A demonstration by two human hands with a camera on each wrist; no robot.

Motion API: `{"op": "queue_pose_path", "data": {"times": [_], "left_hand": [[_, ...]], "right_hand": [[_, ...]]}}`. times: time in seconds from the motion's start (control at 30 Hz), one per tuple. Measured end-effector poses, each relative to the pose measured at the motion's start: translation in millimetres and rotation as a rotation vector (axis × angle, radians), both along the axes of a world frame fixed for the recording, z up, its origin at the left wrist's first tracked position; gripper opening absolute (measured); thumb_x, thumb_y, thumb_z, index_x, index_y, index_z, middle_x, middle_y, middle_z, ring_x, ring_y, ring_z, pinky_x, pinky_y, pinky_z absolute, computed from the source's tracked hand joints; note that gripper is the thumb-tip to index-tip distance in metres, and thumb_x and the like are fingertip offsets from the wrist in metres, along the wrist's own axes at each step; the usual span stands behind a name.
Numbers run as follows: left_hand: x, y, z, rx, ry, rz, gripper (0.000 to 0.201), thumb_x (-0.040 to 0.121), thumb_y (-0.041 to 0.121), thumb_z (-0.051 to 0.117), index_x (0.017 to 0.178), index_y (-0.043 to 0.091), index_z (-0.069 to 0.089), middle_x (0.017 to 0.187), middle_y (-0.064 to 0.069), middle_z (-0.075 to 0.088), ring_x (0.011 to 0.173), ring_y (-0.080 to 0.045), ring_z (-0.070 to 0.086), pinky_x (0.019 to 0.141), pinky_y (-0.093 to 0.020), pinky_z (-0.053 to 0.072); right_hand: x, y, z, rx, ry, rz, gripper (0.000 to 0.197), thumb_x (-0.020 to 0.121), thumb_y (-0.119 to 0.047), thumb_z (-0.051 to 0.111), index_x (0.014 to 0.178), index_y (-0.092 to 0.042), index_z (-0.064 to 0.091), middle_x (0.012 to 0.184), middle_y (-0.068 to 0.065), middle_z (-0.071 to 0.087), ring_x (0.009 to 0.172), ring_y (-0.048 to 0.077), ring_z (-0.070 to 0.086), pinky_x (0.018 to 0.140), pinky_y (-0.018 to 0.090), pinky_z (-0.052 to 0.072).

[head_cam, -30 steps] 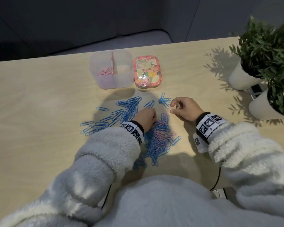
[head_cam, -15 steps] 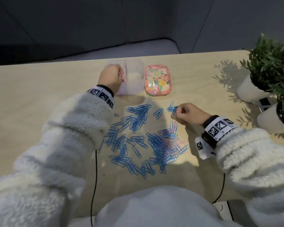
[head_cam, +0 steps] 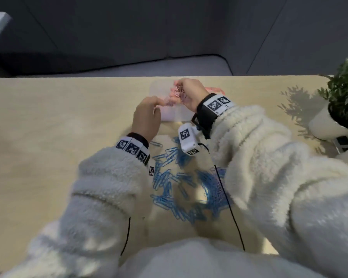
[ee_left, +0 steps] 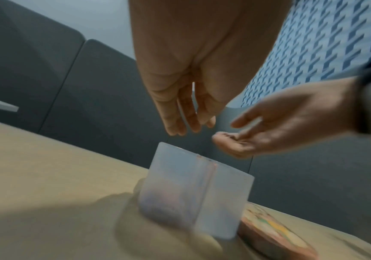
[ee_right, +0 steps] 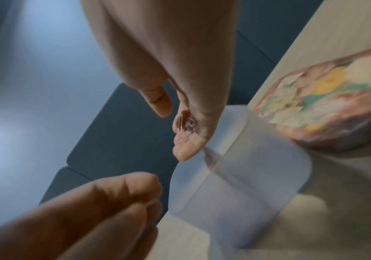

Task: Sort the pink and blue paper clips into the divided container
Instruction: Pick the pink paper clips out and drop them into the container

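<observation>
The translucent divided container (head_cam: 175,115) stands at the far middle of the table; pink shows faintly through its left compartment (ee_left: 166,197). My right hand (head_cam: 181,89) hovers over it, fingers relaxed, thumb apart, with several pink paper clips (ee_right: 187,124) lying on the fingers. My left hand (head_cam: 158,104) hangs just left of and nearer than the container, fingers loose (ee_left: 180,123), holding nothing. A spread pile of blue paper clips (head_cam: 181,183) lies on the table between my forearms, partly hidden by the sleeves.
The floral lid (ee_right: 324,105) lies right of the container, mostly hidden behind my right wrist in the head view. Potted plants (head_cam: 342,101) in white pots stand at the right table edge. Wrist cables trail over the near table.
My right hand left the table by the blue clips and rose over the container with pink clips. My left hand drew back from the container's left compartment toward me.
</observation>
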State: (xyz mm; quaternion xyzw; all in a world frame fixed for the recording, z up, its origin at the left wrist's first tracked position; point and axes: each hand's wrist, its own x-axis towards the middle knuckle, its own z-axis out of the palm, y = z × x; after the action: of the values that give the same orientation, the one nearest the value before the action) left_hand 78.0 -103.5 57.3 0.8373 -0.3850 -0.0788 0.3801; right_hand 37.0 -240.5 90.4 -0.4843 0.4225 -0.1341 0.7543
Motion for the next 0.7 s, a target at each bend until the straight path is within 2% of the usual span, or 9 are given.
{"op": "queue_pose_path", "data": {"times": [0.07, 0.13, 0.17, 0.23, 0.27, 0.33, 0.5, 0.63, 0.7], "left_hand": [[-17, 24, -8, 0.045, 0.035, -0.051, 0.024, 0.086, -0.002, 0.045, 0.100, 0.005, 0.063, 0.107, -0.013, 0.063, 0.102, -0.025, 0.057, 0.090, -0.031, 0.041], [-31, 44, -19, 0.152, 0.053, -0.136, 0.021, 0.088, 0.002, 0.046, 0.100, 0.007, 0.063, 0.107, -0.012, 0.063, 0.102, -0.024, 0.056, 0.087, -0.028, 0.039], [-37, 52, -25, 0.205, 0.057, -0.178, 0.020, 0.089, 0.004, 0.047, 0.100, 0.007, 0.063, 0.106, -0.011, 0.063, 0.102, -0.024, 0.055, 0.085, -0.027, 0.038], [-46, 61, -37, 0.277, 0.063, -0.242, 0.018, 0.089, 0.006, 0.048, 0.098, 0.008, 0.064, 0.103, -0.010, 0.064, 0.099, -0.025, 0.056, 0.085, -0.028, 0.041], [-51, 64, -41, 0.302, 0.065, -0.269, 0.018, 0.088, 0.008, 0.048, 0.096, 0.010, 0.064, 0.102, -0.009, 0.065, 0.098, -0.026, 0.057, 0.086, -0.033, 0.044], [-61, 65, -47, 0.352, 0.045, -0.324, 0.017, 0.088, 0.011, 0.050, 0.096, 0.012, 0.065, 0.102, -0.008, 0.066, 0.097, -0.027, 0.058, 0.085, -0.041, 0.047], [-95, 46, -59, 0.430, 0.004, -0.541, 0.022, 0.083, 0.014, 0.052, 0.101, 0.014, 0.065, 0.106, -0.009, 0.065, 0.104, -0.028, 0.057, 0.089, -0.035, 0.041], [-123, 26, -68, 0.419, 0.010, -0.669, 0.027, 0.084, 0.012, 0.050, 0.108, 0.014, 0.063, 0.116, -0.008, 0.060, 0.111, -0.029, 0.050, 0.097, -0.038, 0.038], [-133, 19, -72, 0.449, -0.057, -0.716, 0.031, 0.088, 0.014, 0.050, 0.117, 0.016, 0.059, 0.125, -0.006, 0.054, 0.115, -0.028, 0.046, 0.101, -0.035, 0.033]], "right_hand": [[16, 7, -1, -0.024, 0.028, 0.011, 0.027, 0.087, 0.001, 0.033, 0.065, -0.011, 0.040, 0.060, 0.007, 0.035, 0.049, 0.018, 0.028, 0.050, 0.026, 0.027], [23, 13, -3, -0.060, 0.066, 0.078, 0.024, 0.087, 0.000, 0.034, 0.068, -0.003, 0.048, 0.067, 0.014, 0.044, 0.056, 0.024, 0.042, 0.053, 0.030, 0.036], [25, 15, -5, -0.081, 0.077, 0.113, 0.023, 0.088, -0.002, 0.035, 0.081, 0.006, 0.055, 0.080, 0.021, 0.053, 0.073, 0.029, 0.057, 0.061, 0.036, 0.049], [23, 11, -9, -0.121, 0.096, 0.124, 0.036, 0.087, -0.007, 0.040, 0.113, 0.014, 0.052, 0.109, 0.025, 0.057, 0.116, 0.035, 0.054, 0.091, 0.050, 0.051], [16, 12, -6, -0.150, 0.077, 0.122, 0.036, 0.084, -0.010, 0.044, 0.113, 0.009, 0.055, 0.109, 0.022, 0.056, 0.113, 0.031, 0.057, 0.088, 0.045, 0.054], [-8, 11, 3, -0.226, 0.021, 0.105, 0.014, 0.084, -0.009, 0.047, 0.092, -0.008, 0.058, 0.088, 0.012, 0.053, 0.077, 0.014, 0.055, 0.063, 0.021, 0.052], [-114, -4, -8, -0.326, 0.086, 0.017, 0.024, 0.090, 0.004, 0.043, 0.074, -0.010, 0.055, 0.063, 0.007, 0.056, 0.040, 0.006, 0.054, 0.040, 0.015, 0.044], [-195, -12, -49, -0.527, 0.471, 0.164, 0.036, 0.088, 0.007, 0.046, 0.064, -0.018, 0.056, 0.051, -0.006, 0.059, 0.033, -0.003, 0.050, 0.037, 0.010, 0.039], [-218, -10, -64, -0.653, 0.632, 0.260, 0.030, 0.083, 0.002, 0.055, 0.064, -0.021, 0.061, 0.061, -0.005, 0.062, 0.049, -0.003, 0.054, 0.052, 0.014, 0.043]]}}
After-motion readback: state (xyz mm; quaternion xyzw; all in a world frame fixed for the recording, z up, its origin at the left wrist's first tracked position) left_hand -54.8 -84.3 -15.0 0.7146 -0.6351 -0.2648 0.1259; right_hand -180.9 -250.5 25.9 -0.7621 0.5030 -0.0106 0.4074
